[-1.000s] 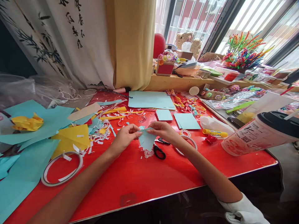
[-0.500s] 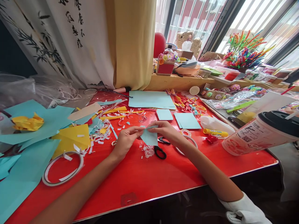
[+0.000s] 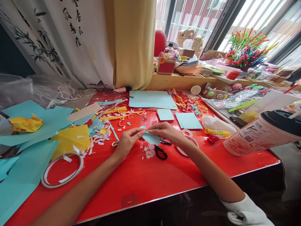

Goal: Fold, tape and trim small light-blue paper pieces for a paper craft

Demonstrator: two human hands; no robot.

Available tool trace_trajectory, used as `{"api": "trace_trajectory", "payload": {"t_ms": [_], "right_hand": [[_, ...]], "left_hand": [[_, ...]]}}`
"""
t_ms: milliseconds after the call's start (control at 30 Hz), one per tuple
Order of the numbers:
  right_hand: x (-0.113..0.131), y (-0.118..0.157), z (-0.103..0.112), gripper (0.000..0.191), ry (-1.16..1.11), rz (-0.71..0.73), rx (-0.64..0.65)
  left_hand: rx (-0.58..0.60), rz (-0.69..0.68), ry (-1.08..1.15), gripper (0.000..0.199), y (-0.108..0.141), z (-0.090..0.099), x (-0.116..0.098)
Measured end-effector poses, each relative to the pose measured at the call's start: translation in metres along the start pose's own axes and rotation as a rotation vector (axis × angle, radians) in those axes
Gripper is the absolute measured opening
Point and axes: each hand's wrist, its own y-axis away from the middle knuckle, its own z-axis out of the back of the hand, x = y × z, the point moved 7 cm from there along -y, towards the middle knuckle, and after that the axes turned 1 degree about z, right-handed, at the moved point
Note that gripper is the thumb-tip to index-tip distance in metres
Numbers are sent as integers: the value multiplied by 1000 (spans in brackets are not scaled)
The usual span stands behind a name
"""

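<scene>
Between my hands is a small piece of light blue paper (image 3: 151,139), held above the red table (image 3: 150,185). My left hand (image 3: 128,141) pinches its upper left part between thumb and fingers. My right hand (image 3: 166,131) is closed on its top edge, the fingertips of both hands nearly meeting. The fingers hide part of the paper's upper edge. Just below and to the right lie black-handled scissors (image 3: 161,153), partly covered by the paper and my right hand. A little heap of clear scraps (image 3: 149,151) lies beside them.
Stacks of blue paper squares (image 3: 189,121) and larger blue sheets (image 3: 151,99) lie farther back. Tape rolls (image 3: 81,163) flank my arms. A drink cup (image 3: 256,135) and a yellow glue stick (image 3: 216,132) stand and lie right. Paper scraps (image 3: 103,131) clutter the left.
The paper has tilted flatter, and its lower edge sits slightly higher. My fingertips have drawn closer together along its top edge. The view has shifted slightly.
</scene>
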Motion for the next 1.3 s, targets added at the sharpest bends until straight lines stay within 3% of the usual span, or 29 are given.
{"api": "trace_trajectory", "payload": {"t_ms": [133, 367, 667, 1300], "right_hand": [[2, 0, -2, 27, 47, 32, 33], [-6, -5, -3, 32, 115, 71, -30], [-9, -6, -2, 26, 112, 82, -28], [-15, -8, 2, 38, -24, 40, -109]], "left_hand": [[11, 27, 12, 32, -3, -1, 5], [-35, -26, -113, 31, -2, 2, 3], [49, -22, -307, 35, -1, -2, 3], [69, 16, -191, 29, -1, -4, 6]]}}
